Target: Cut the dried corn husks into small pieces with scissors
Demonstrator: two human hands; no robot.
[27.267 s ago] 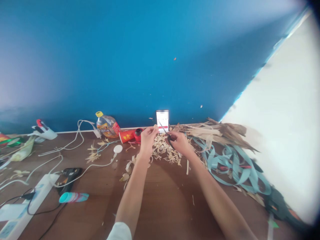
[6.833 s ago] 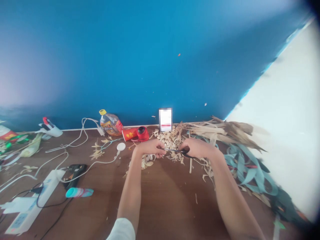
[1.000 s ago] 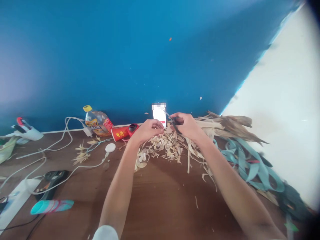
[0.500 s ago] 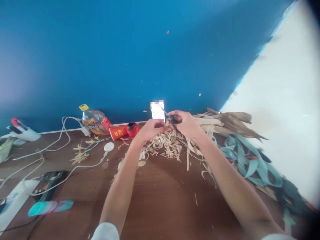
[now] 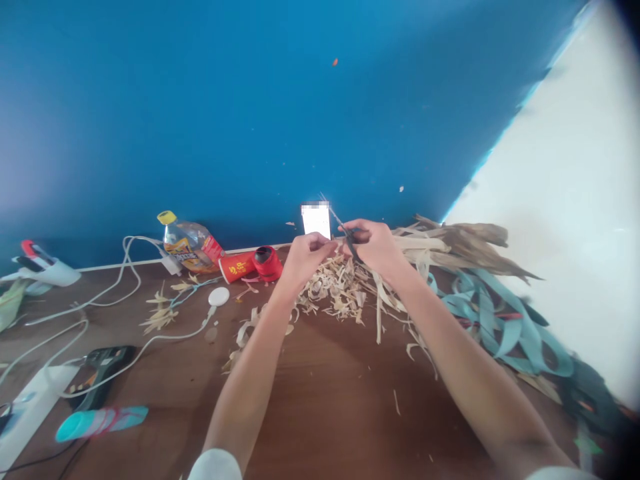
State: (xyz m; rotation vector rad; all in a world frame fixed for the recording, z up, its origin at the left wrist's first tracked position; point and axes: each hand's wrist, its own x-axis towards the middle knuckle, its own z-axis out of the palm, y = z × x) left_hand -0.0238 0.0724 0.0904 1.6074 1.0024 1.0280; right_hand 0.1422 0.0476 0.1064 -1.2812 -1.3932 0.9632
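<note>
My right hand (image 5: 376,248) is closed around dark-handled scissors (image 5: 352,245), whose thin blades point up and to the left. To its left, my left hand (image 5: 309,259) has thumb and fingers pinched together; whatever lies between the fingertips is too small to make out. Both hands hover over a heap of pale, curled husk scraps (image 5: 343,290) on the brown table (image 5: 325,400). Just behind them a phone (image 5: 316,221) with a bright screen leans on the blue wall.
Dried husks (image 5: 460,240) and teal ribbon (image 5: 493,323) lie on the right. Leftward are a bottle (image 5: 193,245), a red can (image 5: 237,265), a red roll (image 5: 269,264), a white charging disc (image 5: 219,297), a glue gun (image 5: 103,370), a teal tube (image 5: 103,422) and a power strip (image 5: 37,407).
My left hand has turned slightly, and the gap between my hands is a little wider. The scissors have shifted slightly to the right. The rest of the table looks the same.
</note>
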